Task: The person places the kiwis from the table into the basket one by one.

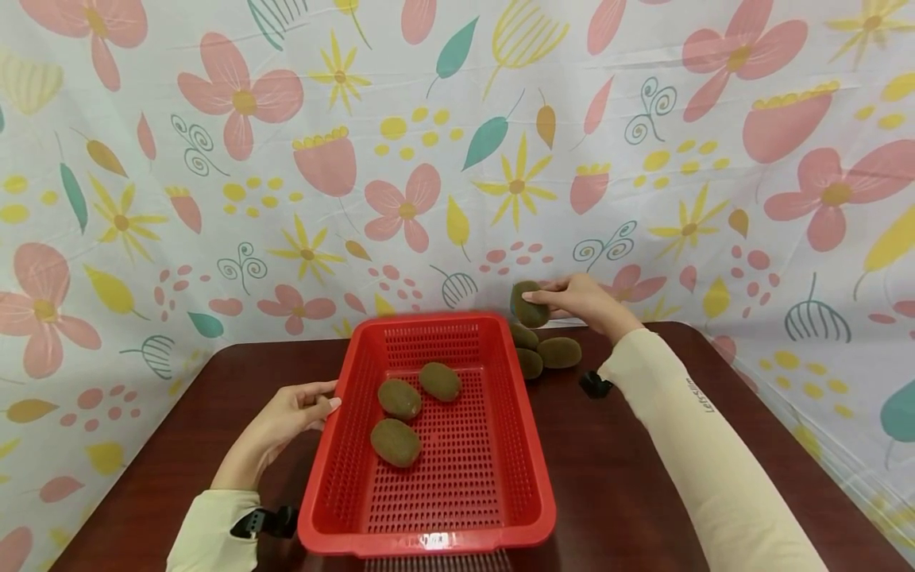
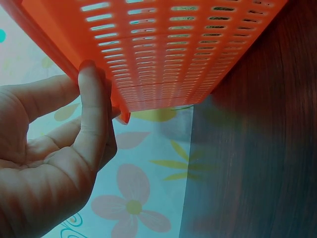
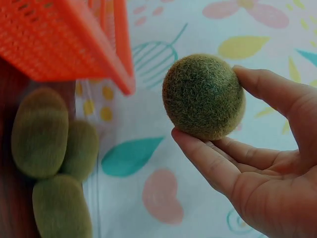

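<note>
My right hand (image 1: 582, 302) holds a brown, fuzzy kiwi (image 1: 530, 304) above the table, just beyond the basket's far right corner. In the right wrist view this kiwi (image 3: 204, 96) is pinched between thumb and fingertips. Below it, three more kiwis (image 1: 560, 353) lie close together on the table beside the basket. Inside the red plastic basket (image 1: 538, 485) rest three kiwis (image 1: 395, 442), toward its left side. At the basket's left rim, my left hand (image 1: 289, 417) grips the edge; the left wrist view shows its fingers (image 2: 91, 106) against the rim.
The dark reddish-brown table (image 1: 615, 477) carries the basket near its middle. A white cloth (image 1: 429, 79) with flower and leaf prints hangs directly behind the table. The basket has slotted walls and a raised rim.
</note>
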`<action>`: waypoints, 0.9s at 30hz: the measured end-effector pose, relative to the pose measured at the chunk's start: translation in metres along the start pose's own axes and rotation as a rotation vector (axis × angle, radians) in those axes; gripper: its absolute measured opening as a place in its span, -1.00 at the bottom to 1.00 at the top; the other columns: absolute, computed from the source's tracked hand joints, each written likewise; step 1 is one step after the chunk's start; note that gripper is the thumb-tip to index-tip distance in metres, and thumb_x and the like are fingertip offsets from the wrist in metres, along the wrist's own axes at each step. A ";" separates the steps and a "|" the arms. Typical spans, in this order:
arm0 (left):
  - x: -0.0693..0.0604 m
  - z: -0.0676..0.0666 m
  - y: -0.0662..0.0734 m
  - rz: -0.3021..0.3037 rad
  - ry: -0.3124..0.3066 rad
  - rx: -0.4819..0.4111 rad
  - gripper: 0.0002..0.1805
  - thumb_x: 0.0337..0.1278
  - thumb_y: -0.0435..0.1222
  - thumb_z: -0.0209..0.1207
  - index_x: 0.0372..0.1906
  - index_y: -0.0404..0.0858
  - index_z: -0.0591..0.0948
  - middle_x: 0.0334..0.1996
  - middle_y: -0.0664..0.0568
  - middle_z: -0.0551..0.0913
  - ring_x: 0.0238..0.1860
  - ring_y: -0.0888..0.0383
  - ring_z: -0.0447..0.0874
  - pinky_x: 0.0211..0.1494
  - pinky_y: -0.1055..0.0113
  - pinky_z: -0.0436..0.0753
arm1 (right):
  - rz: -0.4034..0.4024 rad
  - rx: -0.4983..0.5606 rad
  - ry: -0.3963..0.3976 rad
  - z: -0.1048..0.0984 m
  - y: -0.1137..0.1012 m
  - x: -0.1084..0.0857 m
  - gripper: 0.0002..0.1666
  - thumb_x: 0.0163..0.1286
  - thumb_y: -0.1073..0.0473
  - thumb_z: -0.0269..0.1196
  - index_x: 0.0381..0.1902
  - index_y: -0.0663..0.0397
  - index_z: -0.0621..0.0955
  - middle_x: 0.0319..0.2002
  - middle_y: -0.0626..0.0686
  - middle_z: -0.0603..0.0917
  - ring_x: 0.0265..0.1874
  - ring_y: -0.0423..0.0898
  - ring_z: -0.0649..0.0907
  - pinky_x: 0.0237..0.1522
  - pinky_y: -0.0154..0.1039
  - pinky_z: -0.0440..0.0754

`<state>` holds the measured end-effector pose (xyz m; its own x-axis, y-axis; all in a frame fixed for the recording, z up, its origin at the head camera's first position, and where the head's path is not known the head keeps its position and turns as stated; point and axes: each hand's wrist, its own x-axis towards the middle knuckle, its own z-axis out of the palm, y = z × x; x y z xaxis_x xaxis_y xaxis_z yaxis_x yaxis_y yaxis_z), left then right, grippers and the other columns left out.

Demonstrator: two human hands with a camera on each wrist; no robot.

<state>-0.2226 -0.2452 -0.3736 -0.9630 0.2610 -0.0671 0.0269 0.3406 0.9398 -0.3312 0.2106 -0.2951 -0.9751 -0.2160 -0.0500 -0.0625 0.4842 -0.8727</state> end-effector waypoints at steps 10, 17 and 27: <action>-0.001 0.000 0.000 0.002 -0.002 -0.001 -0.41 0.32 -0.25 0.14 0.35 -0.46 0.33 -0.22 -0.18 0.66 -0.26 -0.06 0.70 -0.03 0.05 0.65 | 0.016 -0.024 -0.027 0.030 -0.031 0.004 -0.22 0.17 -0.17 0.39 0.16 0.29 0.54 0.09 0.22 0.58 -0.05 0.05 0.68 0.10 -0.04 0.56; -0.001 0.000 0.002 -0.009 -0.004 0.002 -0.40 0.32 -0.25 0.14 0.35 -0.47 0.31 -0.16 -0.20 0.68 -0.26 -0.06 0.71 0.00 0.03 0.64 | -0.035 -0.060 -0.048 0.055 -0.050 0.008 -0.33 0.16 -0.14 0.40 0.06 0.25 0.63 -0.04 0.19 0.66 -0.14 0.01 0.71 0.06 -0.05 0.58; -0.001 0.000 0.002 -0.020 -0.002 -0.006 -0.41 0.33 -0.26 0.13 0.35 -0.47 0.31 -0.16 -0.21 0.68 -0.25 -0.06 0.72 0.01 0.02 0.63 | -0.046 -0.104 -0.172 0.092 -0.069 0.008 -0.28 0.16 -0.13 0.40 0.16 0.20 0.58 0.09 0.15 0.60 -0.15 -0.01 0.71 0.07 -0.06 0.58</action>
<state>-0.2213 -0.2451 -0.3715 -0.9629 0.2557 -0.0864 0.0059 0.3400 0.9404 -0.3151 0.0971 -0.2801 -0.9204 -0.3774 -0.1016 -0.1362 0.5534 -0.8217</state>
